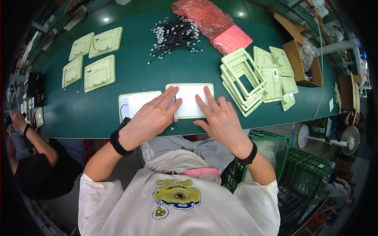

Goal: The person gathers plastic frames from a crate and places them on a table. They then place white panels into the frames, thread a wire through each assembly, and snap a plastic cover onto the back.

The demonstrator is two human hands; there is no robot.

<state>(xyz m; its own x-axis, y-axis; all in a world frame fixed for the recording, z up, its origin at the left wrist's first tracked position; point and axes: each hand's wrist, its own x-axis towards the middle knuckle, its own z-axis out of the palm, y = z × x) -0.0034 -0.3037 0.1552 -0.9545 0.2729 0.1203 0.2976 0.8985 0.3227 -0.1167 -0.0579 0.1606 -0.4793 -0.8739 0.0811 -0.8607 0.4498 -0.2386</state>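
Both my hands rest on a white panel [187,103] set in a pale green plastic frame near the table's front edge. My left hand [157,112] lies across its left side, fingertips at the upper left corner. My right hand [218,114] presses on the right side with fingers spread. Left of it, partly under my left wrist, lies a second framed white panel [138,103] with a grey strip and a thin wire. A short black cable [173,122] hangs below the panel between my hands.
A heap of black cables with white connectors [173,35] lies at the back, beside red bubble wrap [204,17]. Several pale green housings [100,73] sit at left. Stacked empty frames [242,84] and a cardboard box [303,59] stand right; green crates [307,169] are below. A co-worker's arm [41,143] is at left.
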